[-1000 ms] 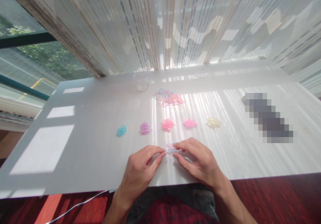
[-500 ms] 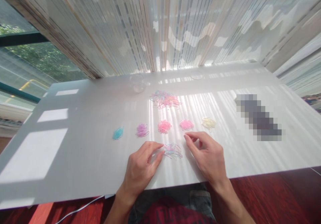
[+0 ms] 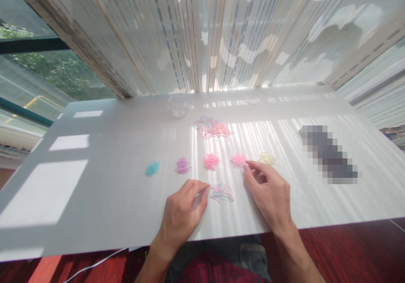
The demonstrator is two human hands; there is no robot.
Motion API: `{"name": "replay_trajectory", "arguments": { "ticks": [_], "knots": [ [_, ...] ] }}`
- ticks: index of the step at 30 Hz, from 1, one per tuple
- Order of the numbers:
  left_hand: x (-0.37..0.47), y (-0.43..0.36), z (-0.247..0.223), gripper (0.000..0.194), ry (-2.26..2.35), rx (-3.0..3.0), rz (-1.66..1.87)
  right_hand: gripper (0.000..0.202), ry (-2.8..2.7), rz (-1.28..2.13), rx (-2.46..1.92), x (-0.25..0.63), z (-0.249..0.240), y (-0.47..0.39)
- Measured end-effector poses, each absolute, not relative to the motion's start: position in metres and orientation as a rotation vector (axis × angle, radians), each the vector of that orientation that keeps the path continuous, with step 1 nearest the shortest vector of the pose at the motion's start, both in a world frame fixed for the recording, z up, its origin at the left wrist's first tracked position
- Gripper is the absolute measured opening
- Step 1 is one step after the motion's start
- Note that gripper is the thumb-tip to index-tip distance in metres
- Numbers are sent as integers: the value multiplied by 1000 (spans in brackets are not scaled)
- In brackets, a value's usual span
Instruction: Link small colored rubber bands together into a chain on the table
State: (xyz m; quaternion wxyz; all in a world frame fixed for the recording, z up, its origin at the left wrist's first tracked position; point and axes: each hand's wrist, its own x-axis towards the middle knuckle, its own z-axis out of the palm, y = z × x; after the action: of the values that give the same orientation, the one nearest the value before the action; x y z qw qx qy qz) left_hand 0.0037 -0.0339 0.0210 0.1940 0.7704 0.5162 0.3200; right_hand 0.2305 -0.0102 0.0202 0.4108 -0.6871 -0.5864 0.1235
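Note:
Thin coloured loops that look like small rubber bands lie in piles on the white table. My left hand (image 3: 186, 207) is at the left edge of a loose mixed pile (image 3: 222, 192), thumb and forefinger brought close together; whether a band is between them is too small to tell. My right hand (image 3: 268, 188) has its thumb and forefinger pinched at the right edge of the pink pile (image 3: 238, 160). Anything in that pinch is hidden. Left of the pink pile, in a row, are a coral-pink pile (image 3: 211, 161), a purple pile (image 3: 183, 165) and a teal pile (image 3: 152, 168). Behind my right fingers sits a pale yellow pile (image 3: 267, 158).
A larger mixed heap of bands (image 3: 213, 128) lies farther back. Behind it stand a clear round container (image 3: 179, 106) and a clear flat disc (image 3: 252, 100). A blurred-out dark object (image 3: 330, 154) is on the right. A striped curtain (image 3: 202, 34) hangs along the table's far edge.
My right hand has moved forward and right, from near the mixed pile to the edge of the pink pile. The left fingertips have drawn closer together. The view has shifted slightly.

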Motion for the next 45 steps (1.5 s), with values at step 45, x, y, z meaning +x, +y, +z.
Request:
{"name": "replay_trajectory", "arguments": {
  "ticks": [45],
  "knots": [
    [6,-32,36,13,1296,2183,812,15,-1849,639,-1157,210,21,-37]
  ]
}}
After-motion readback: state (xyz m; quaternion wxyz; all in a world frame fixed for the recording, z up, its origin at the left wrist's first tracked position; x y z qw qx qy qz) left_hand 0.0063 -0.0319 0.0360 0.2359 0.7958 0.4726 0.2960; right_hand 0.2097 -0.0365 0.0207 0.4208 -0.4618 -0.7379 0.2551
